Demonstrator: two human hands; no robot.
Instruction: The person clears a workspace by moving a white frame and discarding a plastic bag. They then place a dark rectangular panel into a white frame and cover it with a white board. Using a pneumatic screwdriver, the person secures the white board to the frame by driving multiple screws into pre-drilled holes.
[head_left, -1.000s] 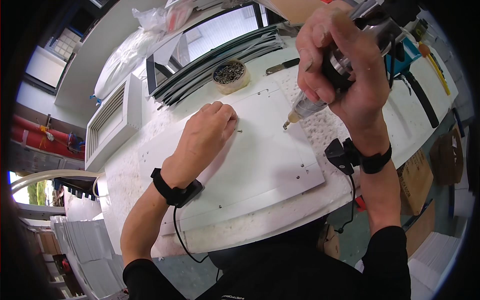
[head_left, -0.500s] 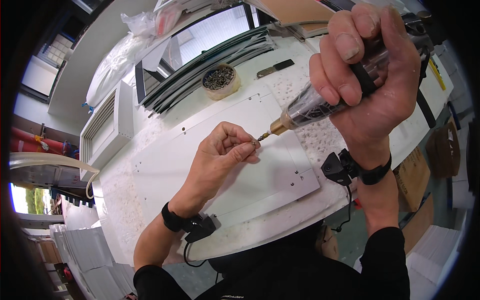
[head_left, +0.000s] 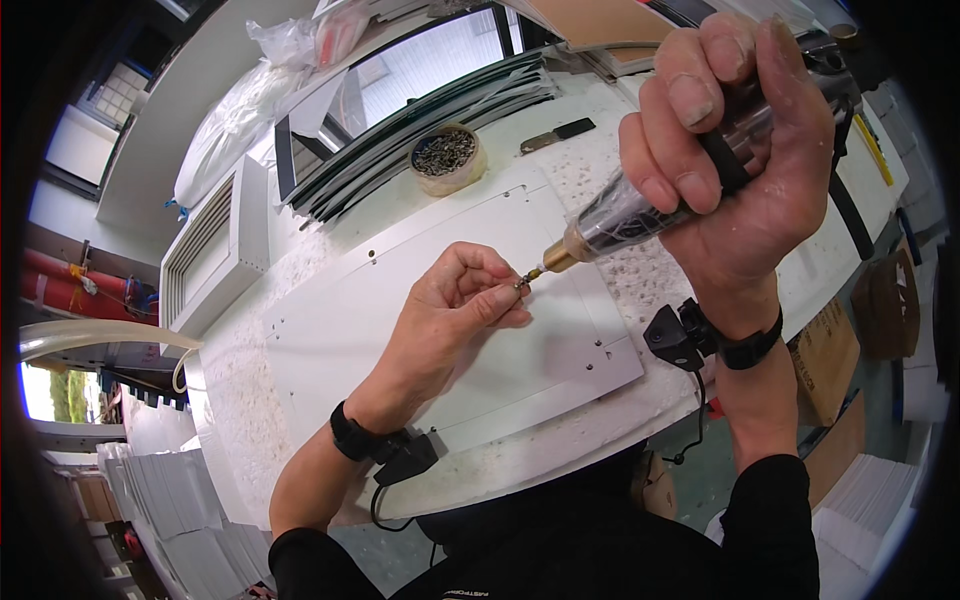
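Note:
My right hand (head_left: 735,150) is wrapped around a power screwdriver (head_left: 625,215) with a clear body and a brass-coloured nose. Its bit points down and left to the fingertips of my left hand (head_left: 465,295). Those fingers pinch a small metal screw (head_left: 522,283) at the tip of the bit; how far the two engage is too small to tell. Both hands are above a white panel (head_left: 400,340), which lies flat and has small screws or holes along its edges. Beyond the hands stands a round tub (head_left: 448,183) full of loose screws.
A flat dark-handled tool (head_left: 558,136) lies right of the tub. Dark strips (head_left: 400,130) are stacked behind it. At the left stands a white louvred frame (head_left: 215,250). A pale hose (head_left: 110,335) runs in from the left. A cardboard box (head_left: 825,360) stands below the table's right side.
My left hand has shifted slightly right, bringing the screw up to the bit's tip. The right hand and screwdriver have barely moved.

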